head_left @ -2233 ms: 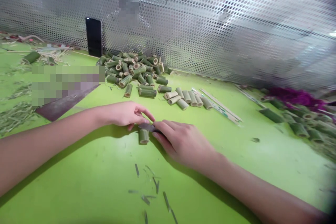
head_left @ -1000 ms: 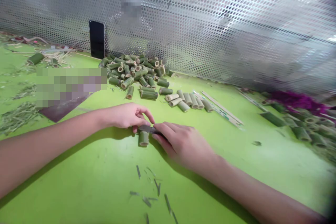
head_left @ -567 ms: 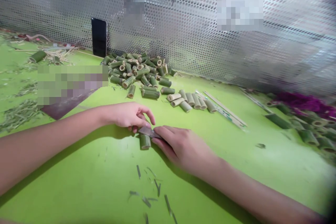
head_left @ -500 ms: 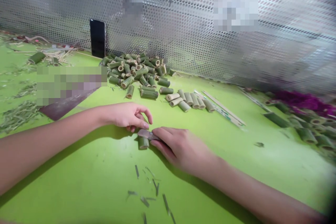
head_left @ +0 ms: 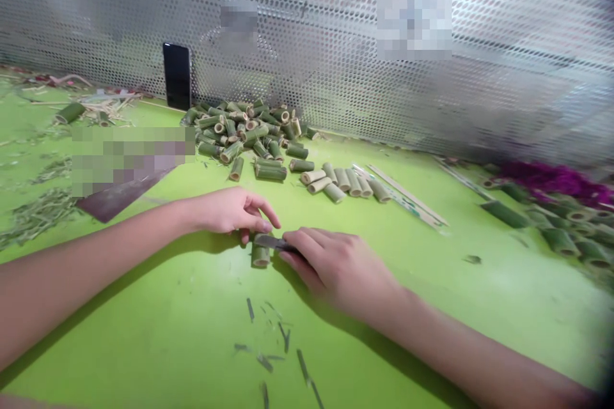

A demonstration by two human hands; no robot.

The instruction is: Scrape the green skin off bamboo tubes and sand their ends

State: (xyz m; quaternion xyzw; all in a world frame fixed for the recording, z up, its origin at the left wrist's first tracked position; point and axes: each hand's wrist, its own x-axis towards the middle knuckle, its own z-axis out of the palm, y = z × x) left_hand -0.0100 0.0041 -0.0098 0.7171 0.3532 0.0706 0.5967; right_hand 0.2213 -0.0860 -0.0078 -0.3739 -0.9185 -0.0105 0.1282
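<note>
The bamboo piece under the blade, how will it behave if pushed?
The bamboo piece probably rolls sideways, since it is round. It is likely light, as its end looks hollow. Its woody wall suggests stiffness.

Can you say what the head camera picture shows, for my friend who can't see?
The right hand holds a small blade over a short green bamboo piece on a green table, with the left hand at the piece's far end. Beyond are a heap of bamboo pieces, some paler pieces, and a phone standing by a perforated metal wall.
</note>
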